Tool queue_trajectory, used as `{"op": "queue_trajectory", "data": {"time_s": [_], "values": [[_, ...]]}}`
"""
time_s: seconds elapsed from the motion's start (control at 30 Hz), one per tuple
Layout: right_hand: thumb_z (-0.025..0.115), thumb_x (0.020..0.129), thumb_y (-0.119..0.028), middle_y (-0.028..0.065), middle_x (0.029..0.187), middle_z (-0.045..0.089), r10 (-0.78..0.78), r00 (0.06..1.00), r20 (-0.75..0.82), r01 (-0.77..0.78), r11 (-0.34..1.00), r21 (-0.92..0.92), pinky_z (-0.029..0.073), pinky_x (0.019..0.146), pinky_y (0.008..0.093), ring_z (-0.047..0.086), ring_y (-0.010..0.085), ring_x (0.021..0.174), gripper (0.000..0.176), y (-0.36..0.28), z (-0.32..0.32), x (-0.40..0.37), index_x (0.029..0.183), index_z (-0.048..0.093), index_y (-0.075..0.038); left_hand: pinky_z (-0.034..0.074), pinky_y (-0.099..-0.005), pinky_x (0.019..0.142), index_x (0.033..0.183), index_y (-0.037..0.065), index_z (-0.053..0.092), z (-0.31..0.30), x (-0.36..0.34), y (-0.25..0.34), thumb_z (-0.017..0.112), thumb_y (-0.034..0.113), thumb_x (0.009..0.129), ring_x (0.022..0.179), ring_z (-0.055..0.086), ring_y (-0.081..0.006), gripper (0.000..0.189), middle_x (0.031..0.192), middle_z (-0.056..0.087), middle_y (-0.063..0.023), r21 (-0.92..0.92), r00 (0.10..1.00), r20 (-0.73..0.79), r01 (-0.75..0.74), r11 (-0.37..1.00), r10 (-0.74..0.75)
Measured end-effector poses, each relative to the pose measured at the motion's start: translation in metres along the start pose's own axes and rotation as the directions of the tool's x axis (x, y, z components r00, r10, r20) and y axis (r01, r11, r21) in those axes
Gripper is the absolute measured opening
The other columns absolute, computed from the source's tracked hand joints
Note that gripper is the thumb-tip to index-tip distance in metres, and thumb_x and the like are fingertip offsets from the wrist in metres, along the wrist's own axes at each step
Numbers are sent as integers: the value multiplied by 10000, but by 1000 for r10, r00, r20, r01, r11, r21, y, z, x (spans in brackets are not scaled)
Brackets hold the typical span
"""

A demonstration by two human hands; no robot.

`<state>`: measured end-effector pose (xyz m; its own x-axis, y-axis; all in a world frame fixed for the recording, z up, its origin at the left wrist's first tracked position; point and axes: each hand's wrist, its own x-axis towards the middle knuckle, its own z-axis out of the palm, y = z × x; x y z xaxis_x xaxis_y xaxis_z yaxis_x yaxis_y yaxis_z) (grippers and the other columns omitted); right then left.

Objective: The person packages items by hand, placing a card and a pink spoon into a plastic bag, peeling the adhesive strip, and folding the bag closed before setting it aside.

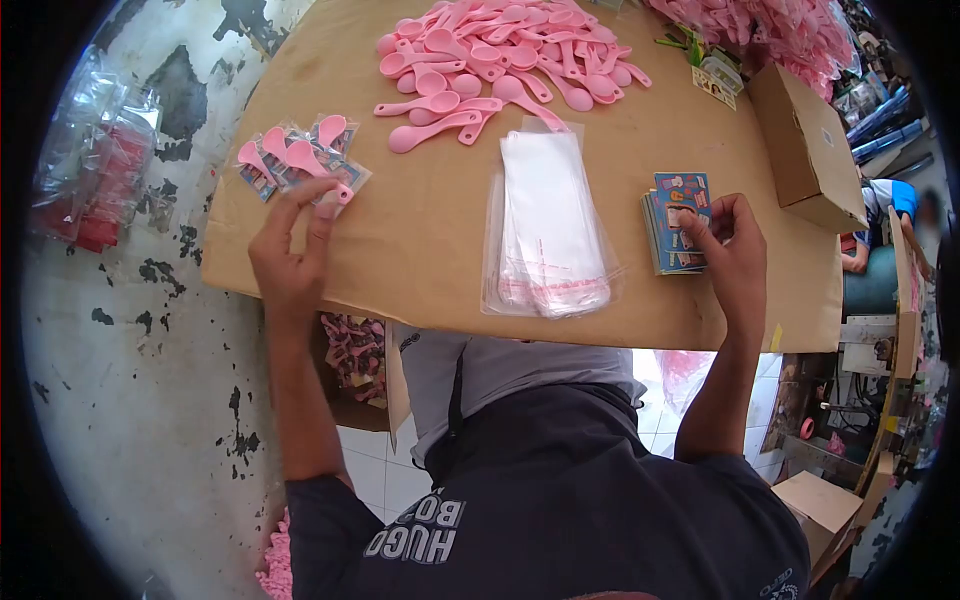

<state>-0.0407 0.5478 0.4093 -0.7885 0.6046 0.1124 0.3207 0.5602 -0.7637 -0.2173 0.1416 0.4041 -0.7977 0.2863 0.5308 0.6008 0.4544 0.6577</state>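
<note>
On the left of the cardboard tabletop (420, 240), your left hand (292, 255) had its thumb and first fingers drawn together, pinching the near edge of the packed spoons (300, 160), a small fan of pink spoons sealed in clear packets with printed cards. The other fingers of that hand were loosely curled, off the surface.

Over on the right, your right hand (732, 255) was curled over the stack of cards (672, 225). Its thumb and fingertips were closed on the top card at the near right corner, and the rest of the stack lay flat on the tabletop.

Between your two hands, touching neither, lay a pile of clear bags (550, 225), with the open ends toward you. Farther away sat a heap of loose pink spoons (500, 60), spread across the far middle of the tabletop. A closed cardboard box (805, 145) rested at the far right, just beyond the cards.
</note>
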Motion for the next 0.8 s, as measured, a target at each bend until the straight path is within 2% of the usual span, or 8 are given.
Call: {"op": "queue_trajectory", "data": {"time_s": [0.1, 0.23, 0.33, 0.47, 0.53, 0.63, 0.7, 0.8], "values": [[781, 947, -242, 31, 768, 646, -23, 998, -51, 24, 999, 22, 489, 641, 287, 577, 88, 693, 274, 9, 2, 7, 948, 646, -3, 519, -298, 742, 1025, -12, 710, 35, -14, 28, 666, 221, 1021, 810, 660, -114, 236, 871, 721, -96, -252, 983, 135, 159, 954, -128], [723, 992, -244, 46, 767, 670, -58, 995, -79, 54, 997, -54, 485, 651, 296, 588, 97, 699, 280, 2, -2, 10, 903, 656, 13, 464, -314, 637, 950, 1, 678, 84, -8, 64, 734, 291, 972, 728, 586, -95, 296, 783, 644, -45, -119, 916, 359, 237, 964, -181], [661, 1033, -248, 58, 755, 661, -43, 997, -68, 39, 997, -62, 475, 653, 302, 583, 107, 695, 293, 8, -8, 13, 929, 668, 26, 455, -306, 631, 907, 3, 670, 100, -6, 83, 772, 308, 938, 696, 554, -94, 323, 746, 617, -46, 157, 889, 383, 204, 966, -250], [612, 1063, -226, 50, 742, 634, -108, 969, -223, 98, 994, -58, 462, 651, 295, 574, 103, 701, 278, 5, -7, 6, 976, 680, 29, 447, -286, 619, 890, 6, 666, 111, -10, 77, 785, 247, 921, 681, 545, -89, 270, 728, 606, -32, 171, 920, 343, 137, 976, -189], [603, 1072, -223, 35, 750, 631, -155, 936, -315, 142, 988, -65, 461, 654, 290, 570, 100, 705, 273, -2, -1, 0, 996, 682, 27, 446, -268, 625, 900, 4, 661, 113, -13, 66, 783, 181, 912, 681, 538, -72, 215, 740, 615, -4, -81, 873, 348, 392, 916, -343], [574, 1090, -219, 9, 789, 639, -207, 912, -353, 263, 958, 118, 452, 615, 256, 556, 69, 678, 253, -17, 9, -12, 1047, 672, 11, 451, -253, 637, 889, 3, 654, 104, -12, 69, 759, 138, 926, 687, 535, -57, 175, 753, 621, 23, -171, 834, 324, 515, 840, -446], [561, 1097, -213, -3, 831, 650, -134, 986, -95, 163, 862, 479, 438, 564, 218, 536, 37, 637, 231, -32, 15, -27, 1105, 653, -2, 462, -238, 678, 896, 12, 648, 106, -17, 61, 729, 153, 968, 712, 551, -51, 178, 787, 634, 30, -270, 838, 332, 524, 808, -432], [580, 1083, -175, 1, 830, 656, -134, 986, 99, 63, 851, 521, 423, 526, 200, 521, 19, 606, 186, -43, 32, -43, 1128, 644, -6, 466, -223, 712, 961, 25, 640, 106, -23, 56, 685, 163, 1016, 740, 575, -57, 155, 841, 677, -3, -403, 875, 312, 475, 782, -371]]}}
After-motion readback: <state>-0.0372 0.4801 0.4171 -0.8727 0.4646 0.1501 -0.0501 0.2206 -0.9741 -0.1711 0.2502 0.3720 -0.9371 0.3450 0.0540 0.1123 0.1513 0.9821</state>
